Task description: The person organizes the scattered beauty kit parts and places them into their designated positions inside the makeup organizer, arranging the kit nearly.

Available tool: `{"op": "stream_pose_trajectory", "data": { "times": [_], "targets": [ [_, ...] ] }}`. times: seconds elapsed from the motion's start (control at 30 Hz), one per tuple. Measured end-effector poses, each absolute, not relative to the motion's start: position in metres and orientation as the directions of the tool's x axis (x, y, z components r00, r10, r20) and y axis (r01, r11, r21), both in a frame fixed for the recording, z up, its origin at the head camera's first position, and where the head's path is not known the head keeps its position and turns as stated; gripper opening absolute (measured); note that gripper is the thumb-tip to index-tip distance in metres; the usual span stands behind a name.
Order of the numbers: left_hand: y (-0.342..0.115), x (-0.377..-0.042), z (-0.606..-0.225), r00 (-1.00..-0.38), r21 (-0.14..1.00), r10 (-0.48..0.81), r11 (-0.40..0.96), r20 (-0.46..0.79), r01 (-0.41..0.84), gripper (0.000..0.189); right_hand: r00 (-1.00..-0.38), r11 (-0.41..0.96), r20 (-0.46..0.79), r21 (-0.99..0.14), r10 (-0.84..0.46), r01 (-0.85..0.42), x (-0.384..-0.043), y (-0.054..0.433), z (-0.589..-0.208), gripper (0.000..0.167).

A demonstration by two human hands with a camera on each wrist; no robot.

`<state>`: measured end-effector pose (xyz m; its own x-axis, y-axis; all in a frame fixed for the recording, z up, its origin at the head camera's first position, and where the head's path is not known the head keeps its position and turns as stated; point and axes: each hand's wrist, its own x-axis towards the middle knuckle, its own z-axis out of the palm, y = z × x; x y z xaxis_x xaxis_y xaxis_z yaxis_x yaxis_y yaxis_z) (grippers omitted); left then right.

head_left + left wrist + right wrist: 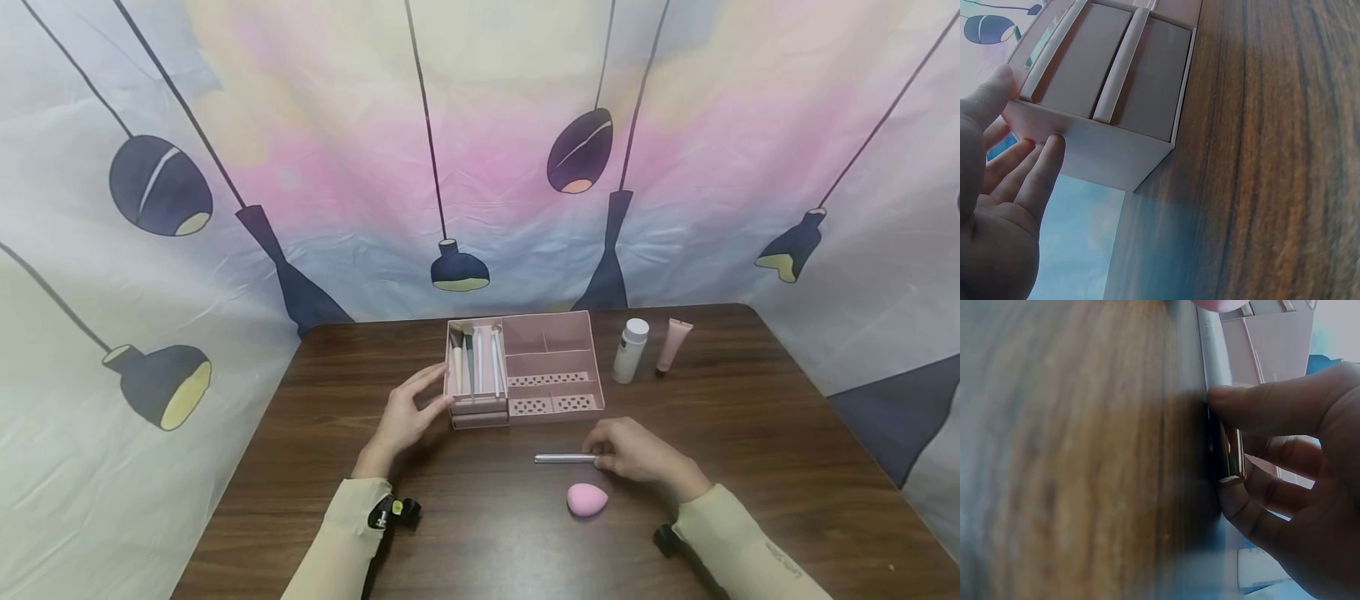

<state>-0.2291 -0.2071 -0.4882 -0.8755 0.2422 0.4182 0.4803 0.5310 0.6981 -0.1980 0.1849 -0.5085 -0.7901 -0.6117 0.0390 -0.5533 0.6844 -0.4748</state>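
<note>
At the left side of a pink makeup organizer (pixel 525 335), my left hand (pixel 403 417) touches its wall with the fingers fairly straight and the thumb by the front corner. Several makeup brushes (pixel 480 358) lie in the organizer's left compartment. Two drawers with lip handles show in the left wrist view, the lower drawer front (pixel 1154 81) pushed in. My right hand (pixel 633 450) pinches one end of a slim silver tube (pixel 562 458), which lies level close to the table in front of the organizer. Its gold-coloured end (pixel 1233 465) shows between thumb and fingers.
A pink makeup sponge (pixel 587 500) sits on the wooden table (pixel 480 550), just nearer than the silver tube. Right of the organizer stand a white-capped bottle (pixel 630 354) and a pink squeeze tube (pixel 673 346). A lamp-patterned cloth (pixel 510 150) hangs behind the table.
</note>
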Motion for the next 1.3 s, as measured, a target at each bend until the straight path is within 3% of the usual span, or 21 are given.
{"op": "stream_pose_trajectory", "data": {
  "times": [1.3],
  "targets": [
    [-0.206,-0.23,-0.488,-0.872,0.689,0.242,0.538,0.425,0.485,0.053,-0.76,0.647,0.185,-0.423,-0.623,-0.634,-0.21,0.191,-0.478,0.02]
  ]
}}
